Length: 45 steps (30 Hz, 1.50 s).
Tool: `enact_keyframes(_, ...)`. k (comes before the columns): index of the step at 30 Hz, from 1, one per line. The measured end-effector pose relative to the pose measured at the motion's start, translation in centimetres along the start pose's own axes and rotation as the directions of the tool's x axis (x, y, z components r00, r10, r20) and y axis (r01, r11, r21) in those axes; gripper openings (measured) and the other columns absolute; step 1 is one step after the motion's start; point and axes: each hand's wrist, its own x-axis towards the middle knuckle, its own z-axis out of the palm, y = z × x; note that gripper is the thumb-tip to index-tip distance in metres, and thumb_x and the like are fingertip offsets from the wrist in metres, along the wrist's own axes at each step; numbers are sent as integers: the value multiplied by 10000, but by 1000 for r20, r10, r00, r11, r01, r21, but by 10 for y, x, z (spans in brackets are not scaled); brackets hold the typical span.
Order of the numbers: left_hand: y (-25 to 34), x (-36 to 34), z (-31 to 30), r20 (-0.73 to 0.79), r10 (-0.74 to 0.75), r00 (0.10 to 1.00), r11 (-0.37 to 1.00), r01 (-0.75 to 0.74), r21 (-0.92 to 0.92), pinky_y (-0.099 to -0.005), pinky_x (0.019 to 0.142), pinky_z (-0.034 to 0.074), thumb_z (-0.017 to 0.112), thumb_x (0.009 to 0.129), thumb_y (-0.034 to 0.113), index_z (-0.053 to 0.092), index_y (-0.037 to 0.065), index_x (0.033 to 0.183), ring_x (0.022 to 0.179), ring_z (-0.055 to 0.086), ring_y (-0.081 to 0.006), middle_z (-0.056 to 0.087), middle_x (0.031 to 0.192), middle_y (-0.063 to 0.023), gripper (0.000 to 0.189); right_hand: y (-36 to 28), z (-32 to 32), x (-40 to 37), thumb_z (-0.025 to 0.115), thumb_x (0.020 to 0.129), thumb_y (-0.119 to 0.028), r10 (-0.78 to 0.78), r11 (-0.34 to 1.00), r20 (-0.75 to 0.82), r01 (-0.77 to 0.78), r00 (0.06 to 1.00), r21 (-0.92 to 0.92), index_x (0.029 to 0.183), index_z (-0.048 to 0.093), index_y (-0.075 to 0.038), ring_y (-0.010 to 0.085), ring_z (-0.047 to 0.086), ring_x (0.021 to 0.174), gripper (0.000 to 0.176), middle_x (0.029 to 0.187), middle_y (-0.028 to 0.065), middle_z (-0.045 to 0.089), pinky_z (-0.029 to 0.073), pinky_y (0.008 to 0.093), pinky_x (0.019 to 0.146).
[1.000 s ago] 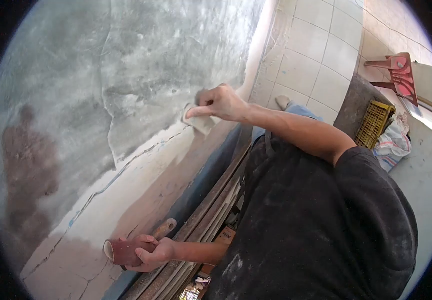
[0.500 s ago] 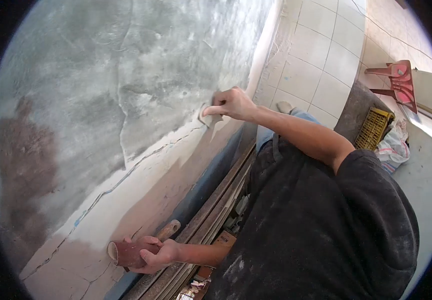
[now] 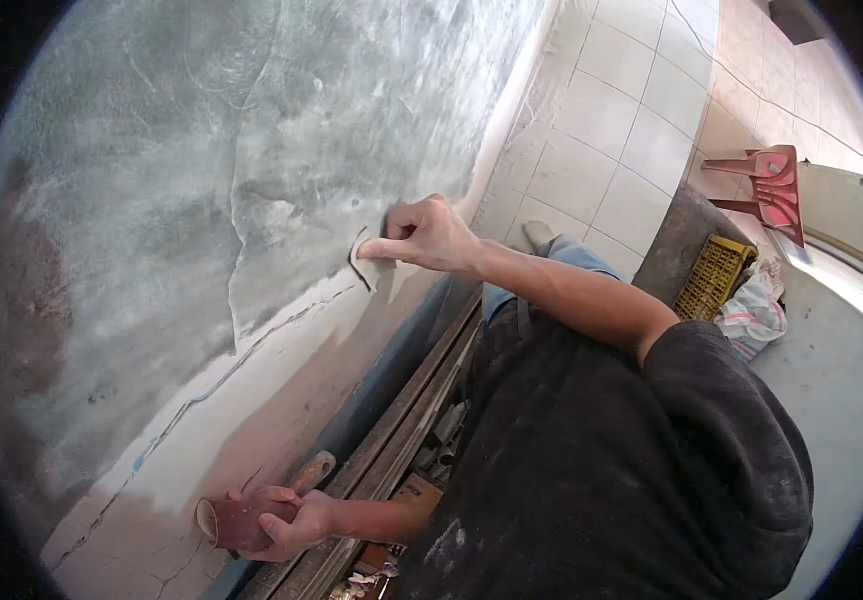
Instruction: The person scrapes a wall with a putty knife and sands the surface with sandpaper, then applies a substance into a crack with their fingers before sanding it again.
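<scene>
My right hand (image 3: 430, 235) presses a small, pale, bent piece of sandpaper (image 3: 372, 268) against the wall (image 3: 302, 210), with the thumb on top. It sits at the upper end of a long crack (image 3: 187, 405) that runs down through a whitish band. Lower down, my left hand (image 3: 297, 525) is wrapped around a reddish-brown roll of sandpaper (image 3: 247, 522), whose pale open end faces the wall. A wooden handle (image 3: 314, 470) sticks out beside that hand; the rest of the tool is hidden.
Long wooden boards (image 3: 392, 445) lie along the wall's foot, beside assorted items. A yellow crate (image 3: 714, 278), a white bag (image 3: 757, 310) and a red plastic chair (image 3: 777, 190) stand to the right. Pale floor tiles (image 3: 602, 120) stretch beyond my jeans.
My right hand has slid left along the wall with the sandpaper, which now stands more bent, a dark edge showing. My left hand keeps its grip. The whole view has shifted slightly.
</scene>
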Motion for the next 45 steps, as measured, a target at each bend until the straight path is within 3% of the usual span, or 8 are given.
enact_keyframes(6, -10, 4, -7, 33, 48, 998, 998, -47, -43, -220, 332, 303, 523, 702, 165, 372, -141, 1142, 358, 398, -148, 564, 1021, -330, 556, 29, -5, 0, 740, 689, -569, 179, 981, 35, -175, 983, -83, 588, 632, -40, 128, 502, 419, 549, 482, 29, 553, 390, 292, 416)
enact_keyframes(12, -8, 0, -1, -18, 59, 998, 998, -60, -27, -220, 318, 299, 532, 716, 178, 377, -145, 1152, 345, 395, -147, 568, 995, -330, 564, 18, -4, 6, 779, 732, -393, 41, 984, 22, -37, 999, -172, 555, 603, -11, 67, 465, 464, 456, 498, 24, 544, 364, 266, 433)
enact_keyframes(22, -8, -1, 1, -18, 55, 998, 997, -56, -48, -229, 336, 338, 562, 719, 199, 347, -129, 1208, 341, 394, -152, 555, 993, -358, 627, 20, -13, 11, 790, 710, -413, 22, 970, 46, -10, 999, -244, 552, 612, 3, 85, 478, 438, 479, 464, 46, 528, 362, 275, 417)
enact_keyframes(31, -14, -1, -3, -20, 58, 998, 997, -59, -44, -229, 335, 321, 561, 706, 190, 350, -130, 1198, 350, 399, -152, 550, 1009, -361, 623, 38, -7, 11, 701, 691, -616, -48, 982, 65, 59, 997, -180, 552, 610, -50, 115, 528, 433, 590, 506, 21, 576, 400, 283, 416)
enact_keyframes(32, -16, 0, -3, -15, 63, 998, 996, -64, -54, -228, 335, 320, 558, 706, 187, 349, -131, 1197, 349, 398, -152, 551, 1008, -360, 622, 39, -11, 12, 698, 699, -611, 90, 968, 96, -65, 991, -241, 567, 629, -55, 115, 535, 440, 576, 516, 12, 584, 400, 280, 419)
enact_keyframes(38, -12, -2, 0, -54, 26, 998, 997, -30, -66, -235, 333, 339, 565, 696, 184, 354, -128, 1205, 350, 418, -160, 551, 991, -358, 634, 10, -3, 10, 770, 743, -385, -14, 992, 115, 28, 993, -126, 544, 625, -18, 91, 520, 430, 442, 473, 32, 557, 383, 267, 406)
enact_keyframes(41, -10, -3, 1, -78, -4, 997, 998, 0, -58, -228, 331, 336, 569, 685, 188, 360, -122, 1201, 347, 421, -161, 545, 1000, -361, 637, 45, -5, 14, 720, 715, -554, -60, 983, 67, 71, 996, -172, 526, 606, -47, 125, 530, 414, 552, 523, 32, 591, 399, 290, 410)
enact_keyframes(45, -13, 0, -1, -73, 46, 996, 998, -49, -42, -211, 323, 317, 557, 682, 203, 372, -115, 1183, 345, 416, -155, 542, 1010, -361, 622, 33, -7, 11, 715, 720, -559, 138, 971, 176, -98, 975, -218, 545, 635, -44, 128, 553, 444, 550, 529, 39, 600, 415, 277, 435)
